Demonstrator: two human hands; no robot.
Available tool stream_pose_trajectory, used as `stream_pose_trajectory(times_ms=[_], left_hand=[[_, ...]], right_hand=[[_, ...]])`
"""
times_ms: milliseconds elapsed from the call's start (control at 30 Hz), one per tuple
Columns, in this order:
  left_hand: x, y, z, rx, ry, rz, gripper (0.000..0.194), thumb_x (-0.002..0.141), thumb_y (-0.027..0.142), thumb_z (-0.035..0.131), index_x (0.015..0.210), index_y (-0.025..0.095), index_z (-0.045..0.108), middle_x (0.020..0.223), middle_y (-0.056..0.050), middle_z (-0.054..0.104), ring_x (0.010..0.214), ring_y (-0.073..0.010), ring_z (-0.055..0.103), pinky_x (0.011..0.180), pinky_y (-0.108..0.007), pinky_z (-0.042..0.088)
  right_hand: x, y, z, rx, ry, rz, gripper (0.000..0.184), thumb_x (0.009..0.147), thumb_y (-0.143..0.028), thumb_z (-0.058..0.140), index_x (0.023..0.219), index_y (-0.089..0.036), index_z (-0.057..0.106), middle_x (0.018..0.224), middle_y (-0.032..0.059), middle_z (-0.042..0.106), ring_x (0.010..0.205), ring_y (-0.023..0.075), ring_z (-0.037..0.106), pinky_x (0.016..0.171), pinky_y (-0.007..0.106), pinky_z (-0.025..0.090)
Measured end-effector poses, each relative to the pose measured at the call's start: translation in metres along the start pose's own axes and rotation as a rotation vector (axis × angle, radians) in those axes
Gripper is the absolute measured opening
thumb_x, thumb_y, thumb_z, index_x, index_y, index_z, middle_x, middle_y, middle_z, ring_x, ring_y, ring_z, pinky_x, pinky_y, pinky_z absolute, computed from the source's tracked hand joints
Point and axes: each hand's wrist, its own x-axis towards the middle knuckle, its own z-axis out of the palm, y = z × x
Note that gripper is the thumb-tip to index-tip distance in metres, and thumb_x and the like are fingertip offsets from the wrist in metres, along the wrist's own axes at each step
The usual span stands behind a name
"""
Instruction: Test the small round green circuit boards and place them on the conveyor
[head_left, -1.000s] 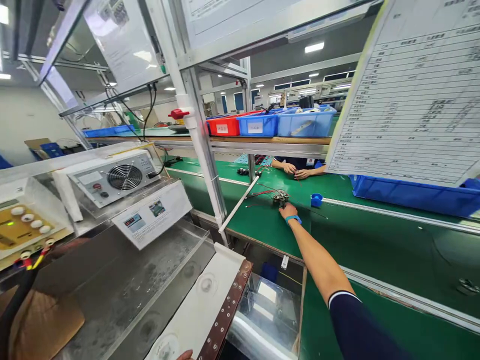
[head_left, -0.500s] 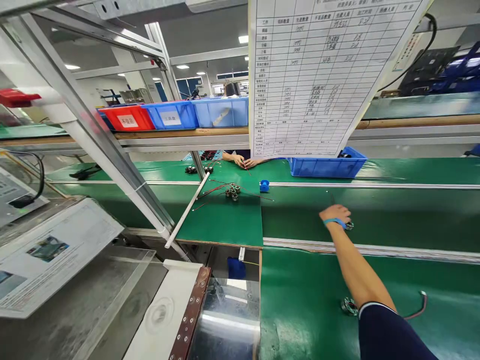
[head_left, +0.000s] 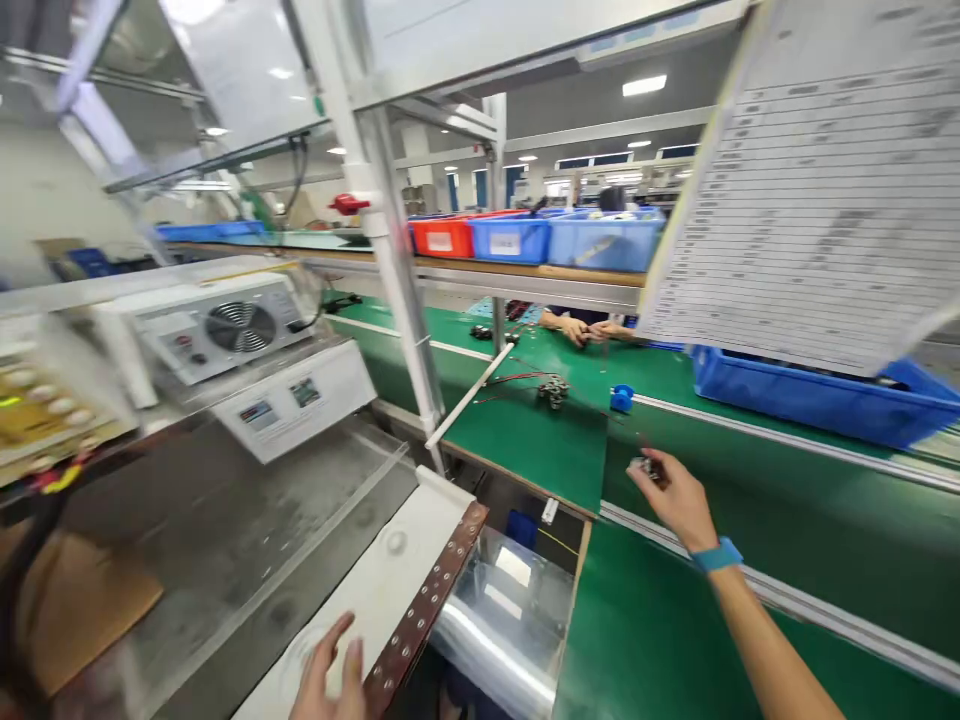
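Note:
My right hand [head_left: 684,502], with a blue band on the wrist, is closed on a small round metallic part [head_left: 646,466]. It holds the part above the green work surface, and a thin wire seems to rise from it, though blur hides the detail. At the bottom of the view my left hand [head_left: 330,675] has its fingers apart and nothing in them. That hand is over the white strip [head_left: 409,535] beside the brown riveted edge [head_left: 427,605]. A cluster of similar round parts [head_left: 553,391] with red and dark wires lies on the green board ahead.
A white rod [head_left: 471,395] lies along the board's left side near a metal post [head_left: 401,300]. A blue spool [head_left: 622,398] and a blue bin [head_left: 817,395] are farther right. Across the bench are a co-worker's hands [head_left: 585,330]. A paper form [head_left: 810,200] hangs at upper right.
The view has swung left. My right hand has come up from the green surface with the round part and moved towards the cluster. My left hand has come into view.

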Motion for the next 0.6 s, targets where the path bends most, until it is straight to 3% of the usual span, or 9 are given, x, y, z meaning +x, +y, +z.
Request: stream_pose_trajectory(times_ms=[67,133,167,233,300,400,500,600], left_hand=[[-0.003,0.029,-0.013,-0.009,0.085,0.328,0.048,0.088,0.048,0.052,0.128,0.023,0.06,0.136,-0.012,0.063,0.128,-0.0323,0.057,0.109,-0.048,0.045],[-0.008,0.053,-0.027,0.116,0.193,0.617,0.053,0.093,0.032,0.053,0.144,0.021,0.044,0.153,-0.015,0.047,0.145,-0.0309,0.039,0.117,-0.051,0.034],[-0.009,0.061,-0.034,0.221,0.219,0.713,0.06,0.093,0.027,0.054,0.15,0.021,0.035,0.159,-0.016,0.038,0.149,-0.0318,0.03,0.119,-0.053,0.031],[-0.009,0.065,-0.049,0.439,0.241,0.755,0.064,0.093,0.021,0.055,0.152,0.017,0.03,0.159,-0.019,0.037,0.152,-0.0348,0.024,0.119,-0.057,0.026],[-0.008,0.051,-0.068,0.611,0.182,0.634,0.051,0.094,0.017,0.05,0.144,0.015,0.044,0.145,-0.018,0.056,0.143,-0.0351,0.041,0.118,-0.059,0.025],[-0.012,0.008,-0.104,0.727,-0.032,0.244,0.033,0.097,0.016,0.036,0.108,0.017,0.067,0.104,-0.012,0.077,0.106,-0.029,0.069,0.108,-0.054,0.036],[-0.029,-0.04,-0.141,0.743,-0.215,-0.172,0.034,0.098,0.024,0.033,0.094,0.019,0.066,0.093,-0.014,0.077,0.09,-0.0298,0.072,0.082,-0.041,0.047],[-0.052,-0.078,-0.166,0.519,-0.311,-0.345,0.03,0.096,0.03,0.035,0.084,0.021,0.06,0.082,-0.012,0.074,0.082,-0.028,0.07,0.07,-0.035,0.043]], right_hand=[[-0.026,-0.079,0.038,0.131,-0.248,-0.246,0.052,0.083,-0.06,0.063,0.118,-0.022,0.063,0.104,0.0107,0.07,0.084,0.0236,0.066,0.08,0.035,0.055],[-0.06,-0.148,0.073,0.24,-0.499,-0.456,0.045,0.086,-0.058,0.063,0.117,-0.025,0.064,0.107,0.0097,0.07,0.087,0.0231,0.066,0.082,0.035,0.055],[-0.078,-0.176,0.089,0.293,-0.615,-0.547,0.043,0.088,-0.056,0.063,0.117,-0.025,0.064,0.109,0.0095,0.07,0.091,0.0233,0.067,0.084,0.035,0.055],[-0.112,-0.219,0.122,0.393,-0.819,-0.694,0.04,0.09,-0.053,0.063,0.119,-0.025,0.063,0.11,0.0092,0.07,0.097,0.0238,0.067,0.087,0.036,0.054],[-0.143,-0.246,0.158,0.45,-0.963,-0.788,0.038,0.091,-0.048,0.063,0.12,-0.024,0.062,0.11,0.0092,0.069,0.1,0.0238,0.066,0.089,0.035,0.053],[-0.181,-0.268,0.218,0.398,-1.075,-0.836,0.035,0.09,-0.04,0.064,0.12,-0.022,0.062,0.112,0.01,0.069,0.103,0.0245,0.065,0.092,0.035,0.051],[-0.215,-0.281,0.276,0.19,-1.108,-0.797,0.031,0.087,-0.034,0.067,0.113,-0.019,0.063,0.109,0.0113,0.071,0.101,0.0258,0.066,0.088,0.034,0.05],[-0.245,-0.292,0.32,-0.022,-1.14,-0.755,0.025,0.087,-0.035,0.068,0.104,-0.017,0.063,0.1,0.0108,0.073,0.095,0.0255,0.068,0.081,0.03,0.048]])
